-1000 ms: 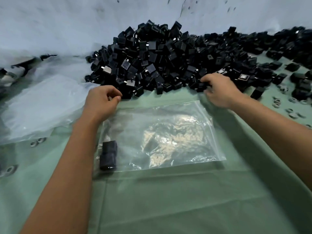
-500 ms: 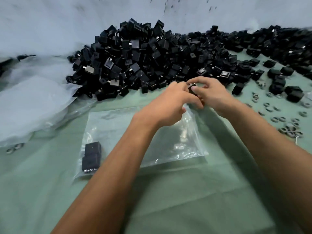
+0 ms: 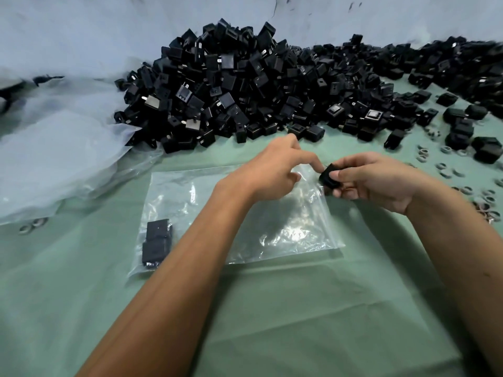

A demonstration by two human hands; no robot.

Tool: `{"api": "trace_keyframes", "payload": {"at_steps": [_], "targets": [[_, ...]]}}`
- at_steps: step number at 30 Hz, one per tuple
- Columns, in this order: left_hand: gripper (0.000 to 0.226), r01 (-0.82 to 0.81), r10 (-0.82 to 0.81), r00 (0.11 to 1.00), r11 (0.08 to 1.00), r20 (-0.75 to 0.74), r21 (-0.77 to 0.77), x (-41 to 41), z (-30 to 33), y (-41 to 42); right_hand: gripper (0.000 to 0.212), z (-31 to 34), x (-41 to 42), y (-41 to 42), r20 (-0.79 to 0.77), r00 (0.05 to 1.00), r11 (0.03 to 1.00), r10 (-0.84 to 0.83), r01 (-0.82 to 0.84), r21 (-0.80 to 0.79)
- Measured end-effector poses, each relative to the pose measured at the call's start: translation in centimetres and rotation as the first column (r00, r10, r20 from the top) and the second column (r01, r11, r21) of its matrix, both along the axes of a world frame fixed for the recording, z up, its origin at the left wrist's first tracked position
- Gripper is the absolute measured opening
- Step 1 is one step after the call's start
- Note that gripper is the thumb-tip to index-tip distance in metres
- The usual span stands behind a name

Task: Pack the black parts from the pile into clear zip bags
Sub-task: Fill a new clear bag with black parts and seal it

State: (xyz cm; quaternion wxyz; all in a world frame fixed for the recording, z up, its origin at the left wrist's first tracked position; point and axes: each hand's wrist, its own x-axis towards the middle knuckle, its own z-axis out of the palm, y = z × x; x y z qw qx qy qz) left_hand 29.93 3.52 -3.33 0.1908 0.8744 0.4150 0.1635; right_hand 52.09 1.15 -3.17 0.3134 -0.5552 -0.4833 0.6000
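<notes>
Hands now parted: 0.5 s ago they were pressed together over the bag's far right corner, and the right hand (image 3: 381, 183) has been drawn back toward the desk's right edge w/ one black part (image 3: 330, 177) pinched between thumb and curled fingers. Left hand (image 3: 275, 172) is held over the clear zip bag (image 3: 206, 202), index finger stretched out toward the held part, other fingers loosely bent; whether bag film is caught under them can't be told. Bag is laid flat on the green desk (image 3: 272, 308), mid-desk, w/ two black parts (image 3: 157, 243) seen inside at its near left corner. Big pile of black parts (image 3: 245, 85) is heaped along the far edge, against the pale wall, spreading to the far right corner. Stack of spare clear bags (image 3: 54, 159) is kept at the left edge. Small metal rings (image 3: 446, 170) are scattered by the right edge, a few more by the left edge.
</notes>
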Motion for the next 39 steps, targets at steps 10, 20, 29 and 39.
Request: {"api": "trace_keyframes", "payload": {"at_steps": [10, 20, 29, 39], "targets": [[0.032, -0.020, 0.019, 1.000, 0.999, 0.019, 0.048, -0.9, 0.2, 0.4, 0.007, 0.1, 0.2, 0.1, 0.191, 0.978, 0.992, -0.078, 0.056, 0.117], [0.033, 0.029, -0.025, 0.998, 0.997, -0.054, 0.070, 0.7, 0.5, -0.8, 0.010, 0.0, 0.0, -0.2, 0.275, 0.956, 0.980, -0.104, 0.052, 0.191], [0.013, 0.033, -0.038, 0.969, 0.999, 0.243, 0.022, -1.4, 3.5, -0.7, 0.014, 1.5, -1.8, -1.0, 0.173, 0.937, 0.932, 0.304, -0.330, 0.148], [0.017, -0.003, 0.010, 0.975, 1.000, 0.224, -0.031, -3.4, 4.2, -0.4, 0.008, 3.2, -1.9, -0.7, 0.180, 0.981, 0.928, 0.076, -0.136, 0.347]]}}
